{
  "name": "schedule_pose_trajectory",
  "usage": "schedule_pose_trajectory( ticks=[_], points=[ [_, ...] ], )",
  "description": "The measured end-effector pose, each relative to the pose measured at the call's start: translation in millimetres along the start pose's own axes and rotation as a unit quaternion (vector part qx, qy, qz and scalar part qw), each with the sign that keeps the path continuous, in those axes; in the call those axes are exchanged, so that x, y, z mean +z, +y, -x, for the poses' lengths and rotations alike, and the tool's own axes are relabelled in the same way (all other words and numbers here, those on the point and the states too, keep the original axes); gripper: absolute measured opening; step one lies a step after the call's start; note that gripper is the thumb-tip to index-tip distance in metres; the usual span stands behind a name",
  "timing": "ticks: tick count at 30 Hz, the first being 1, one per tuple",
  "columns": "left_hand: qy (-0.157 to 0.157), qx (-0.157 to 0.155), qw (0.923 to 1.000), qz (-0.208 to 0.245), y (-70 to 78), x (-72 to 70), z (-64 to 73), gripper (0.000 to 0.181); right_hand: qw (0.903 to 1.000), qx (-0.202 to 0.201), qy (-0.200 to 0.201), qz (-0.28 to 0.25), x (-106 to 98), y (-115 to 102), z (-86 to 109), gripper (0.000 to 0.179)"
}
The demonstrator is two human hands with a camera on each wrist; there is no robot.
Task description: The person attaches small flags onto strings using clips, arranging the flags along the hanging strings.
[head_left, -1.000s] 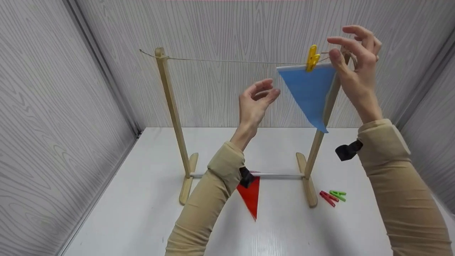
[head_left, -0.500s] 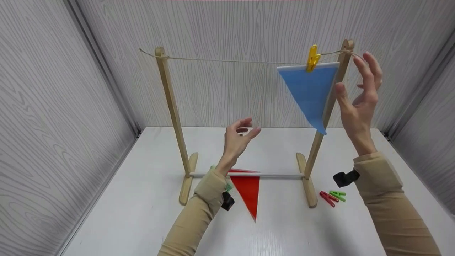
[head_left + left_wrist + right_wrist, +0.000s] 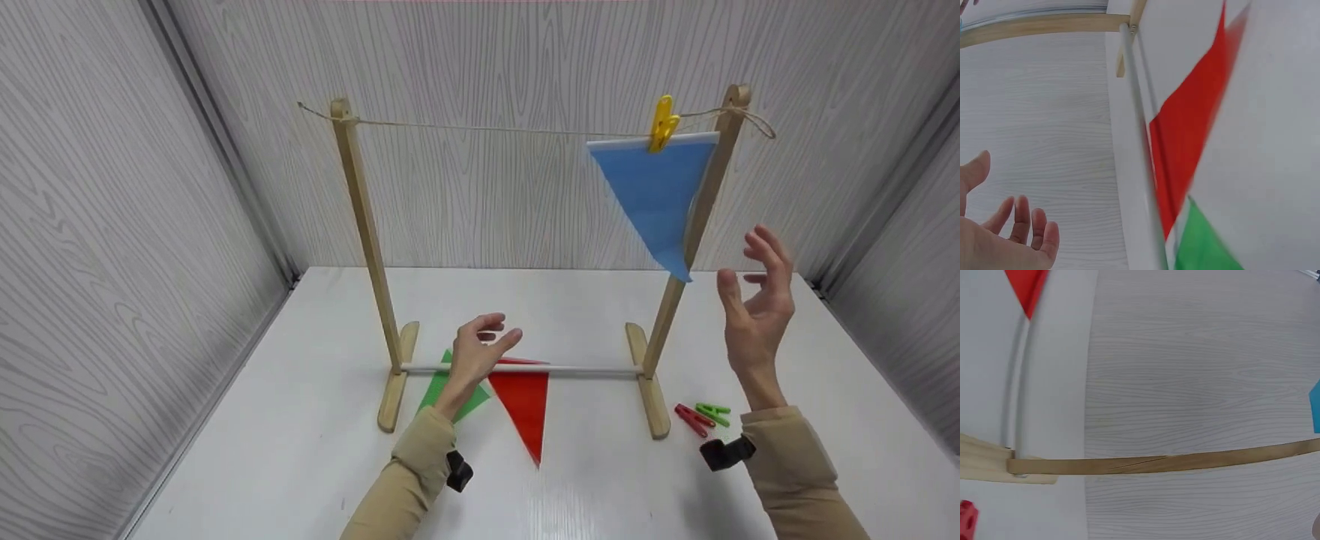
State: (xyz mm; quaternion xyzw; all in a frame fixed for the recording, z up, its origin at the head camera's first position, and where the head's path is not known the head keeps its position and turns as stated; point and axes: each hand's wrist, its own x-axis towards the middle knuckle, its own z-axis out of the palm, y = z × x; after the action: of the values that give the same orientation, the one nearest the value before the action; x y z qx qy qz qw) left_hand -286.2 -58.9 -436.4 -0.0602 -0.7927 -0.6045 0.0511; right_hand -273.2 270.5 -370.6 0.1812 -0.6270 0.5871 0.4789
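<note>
A blue triangular pennant [image 3: 656,187] hangs near the right end of the string [image 3: 480,128], held by a yellow clothespin [image 3: 663,126]. My left hand [image 3: 476,354], fingers loosely bent and holding nothing, is over the stand's low white rod [image 3: 592,369]. Beneath and beside it lie a red pennant [image 3: 523,405] and a green pennant [image 3: 439,386], the green one partly covered by my wrist. To the right of the right post, my right hand [image 3: 759,315] is raised with relaxed fingers and holds nothing. Only a sliver of it enters the right wrist view.
The wooden stand has a left post [image 3: 365,240] and a right post [image 3: 701,217], each on a flat foot. Past the right foot, a red clothespin [image 3: 694,420] and a green clothespin [image 3: 712,413] lie on the white table [image 3: 300,450]. Wood-grain panels surround it.
Both hands have come down from string height, the left also drifting leftward. My right hand has left the string's end at the right post, and the green pennant has come into view.
</note>
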Motion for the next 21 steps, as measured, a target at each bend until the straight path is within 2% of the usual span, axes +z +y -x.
schedule_pose_trajectory(
  ticks=[6, 8, 10, 12, 16, 18, 21],
  points=[
    [-0.021, -0.010, 0.9970, -0.074, -28.2, -10.5, 11.2, 0.043, 0.9981, 0.052, -0.003, -0.033, -26.7, 14.0, 38.4, 0.041],
    [-0.037, -0.027, 0.9958, -0.079, -33.2, -12.5, 13.4, 0.045, 0.9952, 0.088, -0.007, -0.041, -35.0, 17.4, 48.5, 0.039],
    [-0.058, -0.043, 0.9939, -0.083, -36.6, -13.4, 15.7, 0.047, 0.9899, 0.139, -0.012, -0.025, -42.3, 19.7, 57.4, 0.038],
    [-0.080, -0.062, 0.9903, -0.095, -39.3, -13.3, 18.3, 0.050, 0.9797, 0.198, -0.021, 0.022, -48.9, 21.3, 65.6, 0.037],
    [-0.105, -0.084, 0.9832, -0.124, -43.3, -10.4, 23.5, 0.054, 0.9443, 0.298, -0.061, 0.125, -62.5, 24.4, 80.8, 0.037],
    [-0.109, -0.091, 0.9806, -0.134, -44.5, -8.6, 25.4, 0.054, 0.9277, 0.327, -0.086, 0.159, -69.5, 27.3, 87.6, 0.038],
    [-0.112, -0.086, 0.9785, -0.151, -45.0, -6.3, 26.6, 0.048, 0.9103, 0.355, -0.116, 0.177, -80.0, 32.5, 94.8, 0.039]
  ],
)
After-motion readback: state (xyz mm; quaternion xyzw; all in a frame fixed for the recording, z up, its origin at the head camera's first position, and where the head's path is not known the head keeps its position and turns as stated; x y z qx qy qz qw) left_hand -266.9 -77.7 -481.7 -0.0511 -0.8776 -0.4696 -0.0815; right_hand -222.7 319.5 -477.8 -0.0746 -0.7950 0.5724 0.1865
